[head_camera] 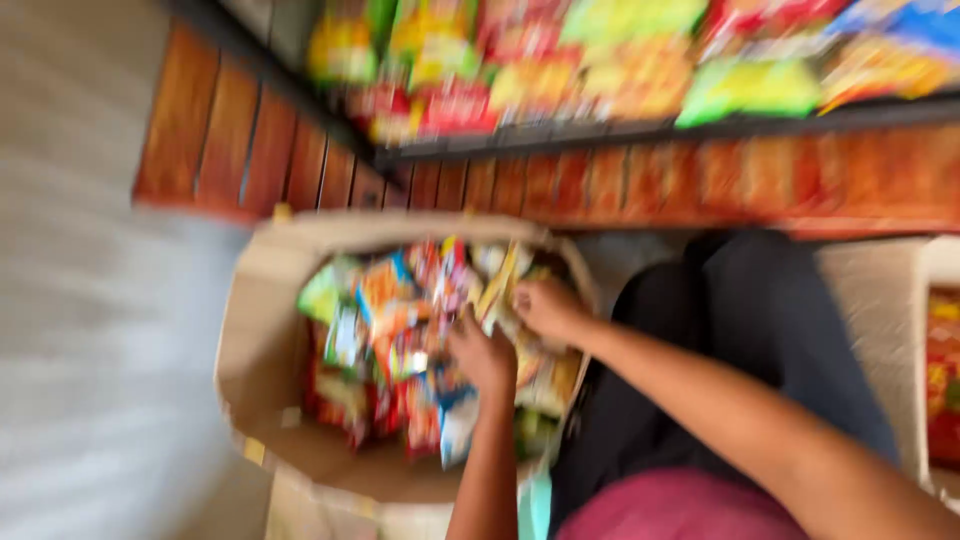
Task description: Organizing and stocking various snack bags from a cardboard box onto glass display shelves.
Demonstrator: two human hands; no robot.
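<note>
Two hands are recorded inside one open cardboard box (pixel 262 340), itemised from largest to smallest; the view is heavily motion-blurred, so fine detail is withheld.

1. Shelf unit (pixel 640 130), dark-edged, stocked with red, yellow and green snack packets (pixel 560 70); a band of reddish-brown wooden panelling (pixel 300 165) is seen beneath it. Placed beyond the box.

2. Cardboard box, flaps folded outward, set on the pale floor (pixel 90 300) just beside the person's dark-trousered knee (pixel 760 310). It is filled with a loose heap of small colourful packets (pixel 385 340).

3. Second carton (pixel 940 370), partly cut off at the frame's right edge, with red packets inside.

4. Right hand (pixel 550 308): forearm is extended across the knee, wrist is bent down, fingers are curled at the far right of the heap. Whether a packet is pinched cannot be told.

5. Left hand (pixel 482 352): arm is reached straight up from the lower edge, hand is laid knuckles-up on the middle of the heap, just beside the right hand. Its grip is hidden by blur; closed or loose cannot be told.

Handling note, as a judgement: the packets look light and slippery, so they are best lifted by a sealed edge, a few at a time, with the heap steadied by the other hand and no squeezing applied to the contents.
</note>
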